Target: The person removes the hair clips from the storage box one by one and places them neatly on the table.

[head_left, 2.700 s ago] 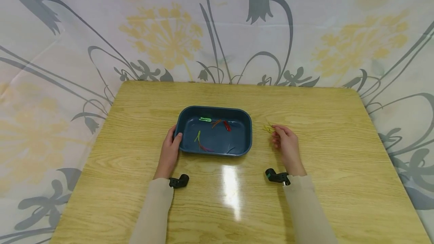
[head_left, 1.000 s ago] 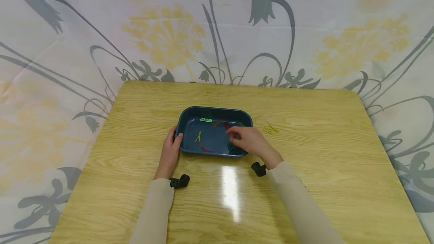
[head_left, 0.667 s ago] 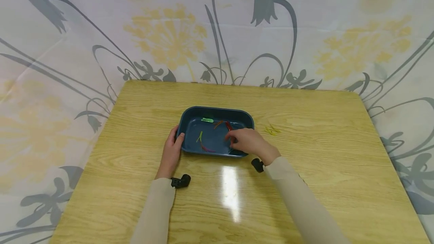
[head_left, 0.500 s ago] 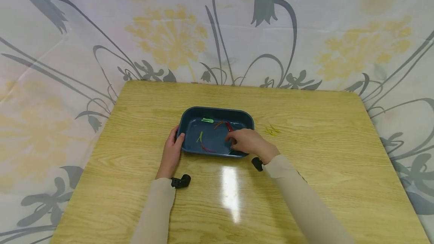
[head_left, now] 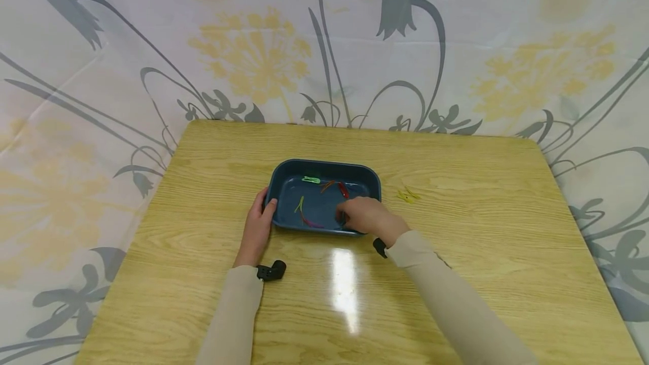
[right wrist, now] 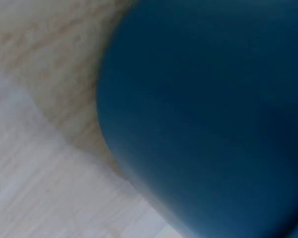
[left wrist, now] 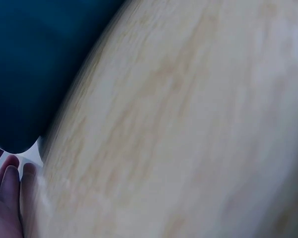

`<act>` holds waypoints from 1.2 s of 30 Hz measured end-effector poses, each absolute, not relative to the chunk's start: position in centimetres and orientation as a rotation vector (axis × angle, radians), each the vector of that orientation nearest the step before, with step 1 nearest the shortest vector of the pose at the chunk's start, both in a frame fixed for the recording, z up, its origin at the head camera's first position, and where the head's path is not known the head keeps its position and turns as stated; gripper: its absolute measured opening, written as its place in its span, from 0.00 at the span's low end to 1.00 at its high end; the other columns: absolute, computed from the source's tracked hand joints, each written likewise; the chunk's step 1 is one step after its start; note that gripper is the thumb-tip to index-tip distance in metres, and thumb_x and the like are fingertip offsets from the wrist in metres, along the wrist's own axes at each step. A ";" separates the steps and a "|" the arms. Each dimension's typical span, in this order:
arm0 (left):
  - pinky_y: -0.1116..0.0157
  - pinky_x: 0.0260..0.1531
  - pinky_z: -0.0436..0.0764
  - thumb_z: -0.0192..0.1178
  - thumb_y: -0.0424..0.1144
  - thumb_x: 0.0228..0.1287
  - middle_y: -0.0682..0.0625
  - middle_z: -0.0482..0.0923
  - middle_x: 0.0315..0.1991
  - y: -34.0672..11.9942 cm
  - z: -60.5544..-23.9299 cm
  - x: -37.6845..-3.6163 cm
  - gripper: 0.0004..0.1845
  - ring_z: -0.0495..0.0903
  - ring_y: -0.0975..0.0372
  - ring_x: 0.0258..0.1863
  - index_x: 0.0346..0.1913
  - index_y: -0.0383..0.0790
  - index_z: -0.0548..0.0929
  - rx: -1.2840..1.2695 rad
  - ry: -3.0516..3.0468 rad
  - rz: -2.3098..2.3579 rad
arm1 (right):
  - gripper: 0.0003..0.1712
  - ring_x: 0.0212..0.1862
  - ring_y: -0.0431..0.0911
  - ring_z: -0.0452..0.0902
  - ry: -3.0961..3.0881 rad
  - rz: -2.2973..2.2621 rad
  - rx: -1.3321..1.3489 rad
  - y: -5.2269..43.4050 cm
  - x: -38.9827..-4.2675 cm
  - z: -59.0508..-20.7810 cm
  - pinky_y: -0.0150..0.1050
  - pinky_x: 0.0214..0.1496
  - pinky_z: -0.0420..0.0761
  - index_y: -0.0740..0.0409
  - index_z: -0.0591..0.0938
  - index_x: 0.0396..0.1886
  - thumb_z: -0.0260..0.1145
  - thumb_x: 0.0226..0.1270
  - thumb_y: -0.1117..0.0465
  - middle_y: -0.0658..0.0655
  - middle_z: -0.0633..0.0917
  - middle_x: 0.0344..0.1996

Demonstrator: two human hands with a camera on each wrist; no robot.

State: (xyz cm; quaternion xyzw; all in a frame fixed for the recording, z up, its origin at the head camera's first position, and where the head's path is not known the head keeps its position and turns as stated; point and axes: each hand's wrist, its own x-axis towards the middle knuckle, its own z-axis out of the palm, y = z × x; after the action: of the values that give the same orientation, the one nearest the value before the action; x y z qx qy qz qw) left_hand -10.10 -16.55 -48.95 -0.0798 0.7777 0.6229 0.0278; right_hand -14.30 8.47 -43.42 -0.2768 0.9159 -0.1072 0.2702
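Observation:
A dark blue plastic basin [head_left: 324,161] stands on the table with several small coloured clothespins inside. My left hand [head_left: 257,227] grips its left side, the thumb over the rim; in the left wrist view some fingers [left wrist: 10,188] show beneath the basin's wall [left wrist: 39,59]. Inside the right front part of the basin is my right hand [head_left: 367,216], fingers bent down near its floor, where a thin dark clothespin showed earlier. I cannot tell whether the fingers pinch it. Just beyond them lies a red clothespin [head_left: 343,190]. The right wrist view holds only the basin's outer wall [right wrist: 198,114] and the table.
Also in the basin are a light green clothespin [head_left: 311,179], an orange one [head_left: 327,186], a yellow-green one [head_left: 300,205] and a purple-red one [head_left: 311,223]. Yellow clothespins [head_left: 407,195] lie on the wooden table [head_left: 481,213] right of the basin. Patterned cloth [head_left: 350,72] hangs behind.
My right hand has let go of a yellow clothespin on the table and moved left into the basin, then dipped slightly toward its front. The left hand stays on the basin.

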 end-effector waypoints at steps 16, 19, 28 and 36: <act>0.57 0.67 0.56 0.44 0.45 0.71 0.46 0.60 0.68 -16.0 -46.5 -9.5 0.25 0.57 0.57 0.68 0.68 0.44 0.61 -0.245 2.383 1.926 | 0.07 0.27 0.40 0.69 2.531 -0.326 -0.800 8.3 -14.4 -43.9 0.35 0.30 0.70 0.46 0.80 0.28 0.59 0.66 0.59 0.44 0.77 0.27; 0.58 0.67 0.56 0.44 0.45 0.72 0.47 0.59 0.68 -16.0 -46.4 -9.4 0.25 0.57 0.58 0.68 0.68 0.45 0.60 -0.247 2.390 1.911 | 0.07 0.29 0.40 0.67 2.549 -0.339 -0.811 8.3 -14.4 -43.9 0.35 0.31 0.69 0.46 0.79 0.27 0.59 0.66 0.59 0.45 0.75 0.30; 0.57 0.67 0.57 0.44 0.46 0.71 0.47 0.59 0.68 -16.0 -46.4 -9.4 0.25 0.57 0.57 0.68 0.68 0.45 0.60 -0.245 2.390 1.908 | 0.04 0.27 0.40 0.70 2.543 -0.479 -0.788 8.5 -14.7 -43.9 0.35 0.32 0.71 0.49 0.77 0.33 0.58 0.67 0.57 0.46 0.79 0.28; 0.57 0.67 0.57 0.44 0.46 0.71 0.47 0.59 0.68 -16.0 -46.5 -9.4 0.25 0.57 0.58 0.68 0.68 0.45 0.60 -0.240 2.391 1.907 | 0.04 0.27 0.39 0.70 2.584 -0.666 -0.803 8.7 -14.6 -43.9 0.34 0.32 0.72 0.49 0.78 0.31 0.62 0.64 0.56 0.45 0.79 0.26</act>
State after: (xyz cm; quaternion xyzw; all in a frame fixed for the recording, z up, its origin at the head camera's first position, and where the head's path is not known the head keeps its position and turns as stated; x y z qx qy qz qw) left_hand -9.36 -15.99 -46.49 -0.0780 0.7788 0.6212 0.0371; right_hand -14.59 8.74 -43.90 -0.2837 0.9127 -0.2352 0.1767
